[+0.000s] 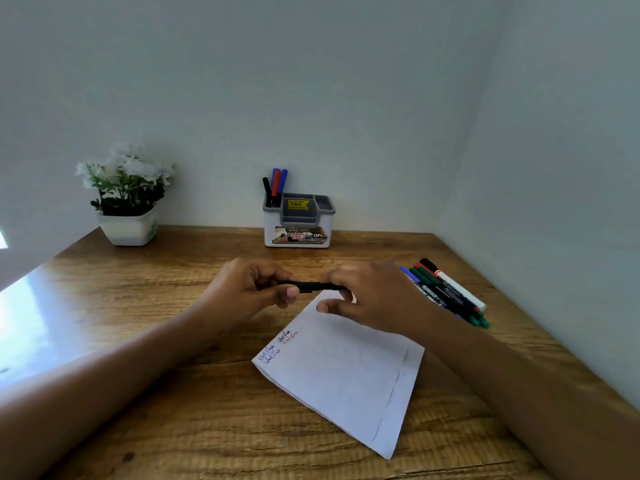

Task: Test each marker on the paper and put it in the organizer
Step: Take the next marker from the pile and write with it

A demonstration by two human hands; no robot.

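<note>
A black marker (pixel 309 286) is held level above the far corner of the white paper (pixel 346 372). My left hand (pixel 251 289) grips its left end and my right hand (pixel 370 294) grips its right end. The paper lies at an angle on the wooden desk and bears short scribbles in blue, black and red near its left corner. The white and grey organizer (pixel 298 220) stands at the back by the wall, with several markers (pixel 276 185) upright in its left compartment. A pile of loose markers (pixel 446 292) lies to the right, just behind my right hand.
A white pot of white flowers (pixel 128 197) stands at the back left of the wooden desk (pixel 156 341). Walls close the desk in at the back and on the right. The desk's left edge runs diagonally past my left forearm.
</note>
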